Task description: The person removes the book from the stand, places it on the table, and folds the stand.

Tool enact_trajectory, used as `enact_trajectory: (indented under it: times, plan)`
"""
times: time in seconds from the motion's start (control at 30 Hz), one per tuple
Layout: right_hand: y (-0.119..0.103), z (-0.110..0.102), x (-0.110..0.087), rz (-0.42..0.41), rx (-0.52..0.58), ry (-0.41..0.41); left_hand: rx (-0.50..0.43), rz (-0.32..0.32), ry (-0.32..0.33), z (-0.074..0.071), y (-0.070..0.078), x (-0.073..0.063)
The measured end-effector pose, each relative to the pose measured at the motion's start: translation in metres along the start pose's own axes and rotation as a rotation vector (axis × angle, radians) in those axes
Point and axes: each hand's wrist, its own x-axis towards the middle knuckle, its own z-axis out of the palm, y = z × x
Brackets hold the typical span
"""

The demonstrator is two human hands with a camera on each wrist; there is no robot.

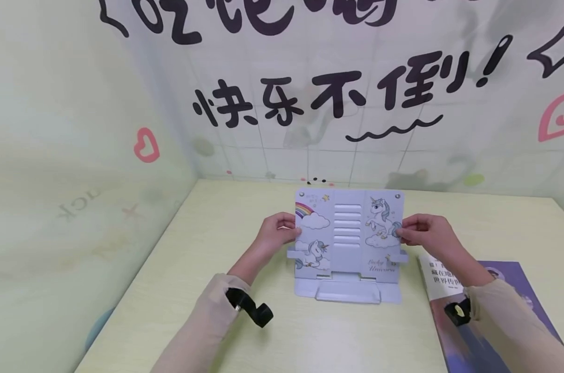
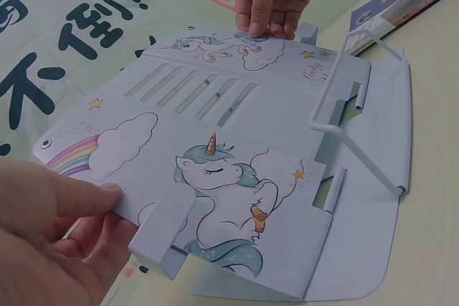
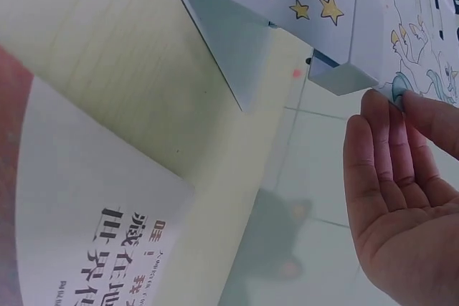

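Observation:
A pale lilac book stand point(image 1: 347, 254) printed with unicorns, clouds and a rainbow stands on the table, its panel propped up. My left hand point(image 1: 278, 232) pinches the panel's left edge between thumb and fingers, just above a side clip point(image 2: 163, 238). At the opposite edge my right hand point(image 1: 426, 233) pinches the panel the same way, beside the other side clip point(image 3: 351, 55). A wire page holder point(image 2: 358, 134) juts out at the stand's lower front, over the flat base. The back of the stand is hidden in the head view.
To the right, partly under my right forearm, lie a purple-covered book point(image 1: 515, 280) and a book with a white band point(image 1: 442, 282). The pale wooden table point(image 1: 216, 228) meets a printed curtain point(image 1: 282, 160) behind the stand. Black cameras sit on both wrists.

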Motion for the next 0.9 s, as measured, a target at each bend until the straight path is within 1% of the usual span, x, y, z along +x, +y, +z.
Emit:
enact_trajectory:
  times: [0.17,0.27,0.43,0.57,0.77,0.9]
  plan:
    - [-0.006,0.000,0.012,-0.001,-0.021,0.001,-0.022,-0.015,-0.039,-0.003,0.000,-0.002]
    - [-0.007,0.000,0.020,0.001,-0.041,-0.012,-0.033,-0.018,-0.088,-0.005,-0.002,-0.005]
    - [-0.011,0.000,0.036,-0.015,-0.073,-0.039,-0.045,-0.010,-0.194,-0.007,-0.005,-0.009]
    - [-0.015,0.000,0.050,-0.014,-0.063,-0.072,-0.068,-0.022,-0.263,-0.008,-0.006,-0.014]
    - [-0.020,0.002,0.067,-0.008,-0.068,-0.090,-0.106,-0.016,-0.344,-0.007,-0.004,-0.021]
    - [-0.024,0.004,0.073,-0.005,-0.094,-0.095,-0.120,-0.028,-0.387,-0.004,-0.003,-0.025]
